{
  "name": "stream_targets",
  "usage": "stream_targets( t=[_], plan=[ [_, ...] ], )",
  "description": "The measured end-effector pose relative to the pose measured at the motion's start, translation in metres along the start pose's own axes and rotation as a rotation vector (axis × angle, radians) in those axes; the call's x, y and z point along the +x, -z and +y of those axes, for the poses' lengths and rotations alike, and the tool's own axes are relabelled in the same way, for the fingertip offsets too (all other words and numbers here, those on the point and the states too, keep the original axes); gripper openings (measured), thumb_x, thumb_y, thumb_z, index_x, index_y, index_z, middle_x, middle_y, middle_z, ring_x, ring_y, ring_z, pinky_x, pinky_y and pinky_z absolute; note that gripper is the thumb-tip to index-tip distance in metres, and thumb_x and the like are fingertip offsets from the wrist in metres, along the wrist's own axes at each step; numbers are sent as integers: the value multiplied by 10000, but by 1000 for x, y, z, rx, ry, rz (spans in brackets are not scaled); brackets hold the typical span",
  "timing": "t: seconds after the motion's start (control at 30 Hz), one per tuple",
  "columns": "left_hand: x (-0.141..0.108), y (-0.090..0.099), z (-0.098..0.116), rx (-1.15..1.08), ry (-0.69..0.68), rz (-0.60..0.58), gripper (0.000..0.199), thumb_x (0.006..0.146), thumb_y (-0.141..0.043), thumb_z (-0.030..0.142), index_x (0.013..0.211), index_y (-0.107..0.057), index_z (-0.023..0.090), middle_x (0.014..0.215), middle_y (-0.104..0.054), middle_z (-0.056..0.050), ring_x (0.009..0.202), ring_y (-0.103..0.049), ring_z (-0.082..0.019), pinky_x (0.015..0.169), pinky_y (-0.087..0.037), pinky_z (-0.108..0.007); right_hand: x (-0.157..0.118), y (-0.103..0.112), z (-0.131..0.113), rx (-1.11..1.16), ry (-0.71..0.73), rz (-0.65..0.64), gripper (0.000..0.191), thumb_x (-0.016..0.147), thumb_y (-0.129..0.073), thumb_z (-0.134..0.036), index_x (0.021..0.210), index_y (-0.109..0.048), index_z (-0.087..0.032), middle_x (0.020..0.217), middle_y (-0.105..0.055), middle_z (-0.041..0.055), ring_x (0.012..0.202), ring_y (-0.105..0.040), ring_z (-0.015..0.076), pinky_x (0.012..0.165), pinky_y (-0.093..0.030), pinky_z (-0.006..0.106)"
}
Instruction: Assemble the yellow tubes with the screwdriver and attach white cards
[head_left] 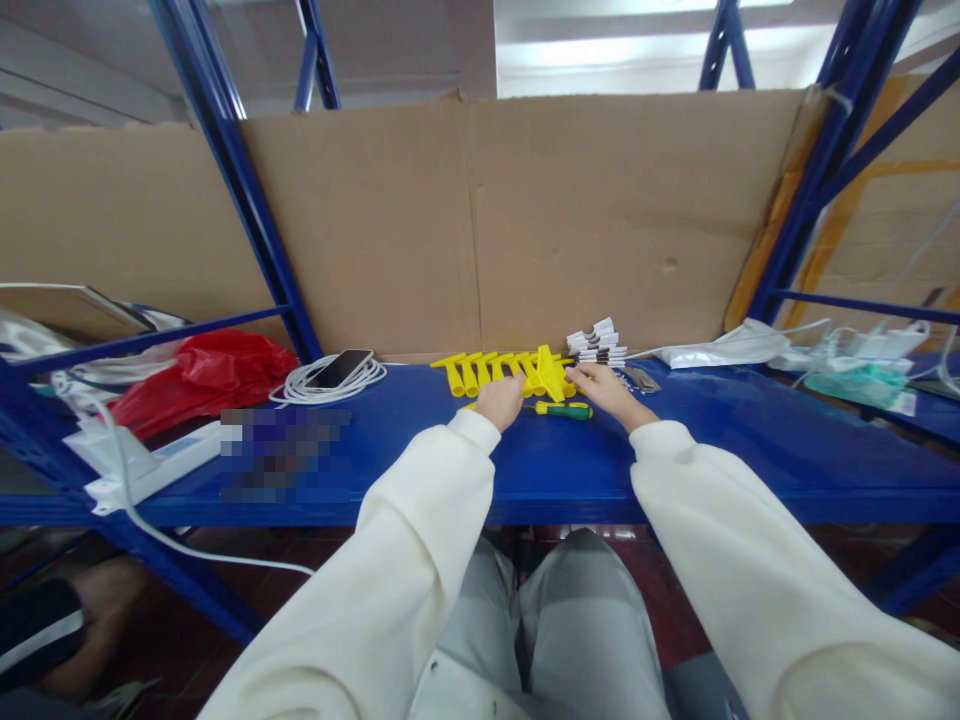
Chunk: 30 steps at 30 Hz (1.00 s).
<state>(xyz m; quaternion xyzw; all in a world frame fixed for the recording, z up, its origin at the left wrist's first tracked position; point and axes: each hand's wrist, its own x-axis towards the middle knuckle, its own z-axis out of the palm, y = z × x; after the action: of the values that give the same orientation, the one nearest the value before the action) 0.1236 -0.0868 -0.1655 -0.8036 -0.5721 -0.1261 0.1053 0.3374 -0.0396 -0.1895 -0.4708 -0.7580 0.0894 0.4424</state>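
In the head view, the left hand (501, 402) is at the middle of the frame, its fingers curled in; whether they grip anything I cannot tell. The right hand (606, 393) is a little right of centre, thumb and fingers drawn narrow at the right edge of a yellow piece (550, 376); whether they pinch it I cannot tell. That piece is between the two hands, in front of the right part of a row of yellow parts (470, 378) on the blue tabletop (405, 455). A green-and-yellow screwdriver handle (566, 410) lies just below the piece. White clips (598, 345) are stacked right of centre, behind the right hand. Left of centre, a phone (342, 369) rests on a coiled white cable (296, 391), with a red bag (210, 375) farther left.
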Motion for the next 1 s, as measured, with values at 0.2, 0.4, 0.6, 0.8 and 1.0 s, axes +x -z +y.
stream_targets(
  t=[0.2, 0.4, 0.6, 0.8, 1.0],
  plan=[
    [2, -4, 2, -3, 32, 47, 356, 960, -400, 172, 1272, -569, 144, 1189, -698, -192, 1039, -678, -303, 832, -530, -421, 1, -13, -8, 63, 136, -100, 305, 823, -554, -435, 624, -578, -205, 739, -643, 41, 728, -591, 182, 719, -465, 302],
    [2, -7, 6, 6, -36, 33, 422, 1007, -343, 239, 1391, -493, 150, 1313, -619, -199, 1044, -673, -294, 841, -527, -417, 5, -17, -1, 91, 28, -32, 324, 804, -541, -499, 636, -509, -223, 651, -579, 11, 665, -536, 169, 655, -443, 288],
    [3, -14, 7, 67, -117, 78, 579, 979, -257, 113, 1556, -302, 123, 1376, -555, -237, 999, -684, -280, 799, -539, -402, 4, -14, 0, 93, -25, -16, 347, 811, -524, -536, 655, -498, -227, 636, -573, 0, 630, -513, 158, 645, -434, 287],
    [1, -14, 8, 106, -92, 70, 662, 937, -203, 51, 1596, -217, 114, 1280, -590, -241, 942, -688, -279, 760, -554, -402, 3, -11, -1, 17, -58, -36, 345, 863, -491, -480, 644, -546, -219, 648, -625, 20, 638, -562, 172, 640, -445, 286],
    [2, -17, 3, 112, -49, 58, 675, 929, -253, 73, 1594, -250, 190, 1235, -588, -208, 926, -676, -258, 776, -556, -393, -3, -9, -9, 1, 17, -235, 313, 798, -644, -480, 676, -686, -195, 672, -706, 28, 642, -626, 179, 624, -479, 280]
  ],
)
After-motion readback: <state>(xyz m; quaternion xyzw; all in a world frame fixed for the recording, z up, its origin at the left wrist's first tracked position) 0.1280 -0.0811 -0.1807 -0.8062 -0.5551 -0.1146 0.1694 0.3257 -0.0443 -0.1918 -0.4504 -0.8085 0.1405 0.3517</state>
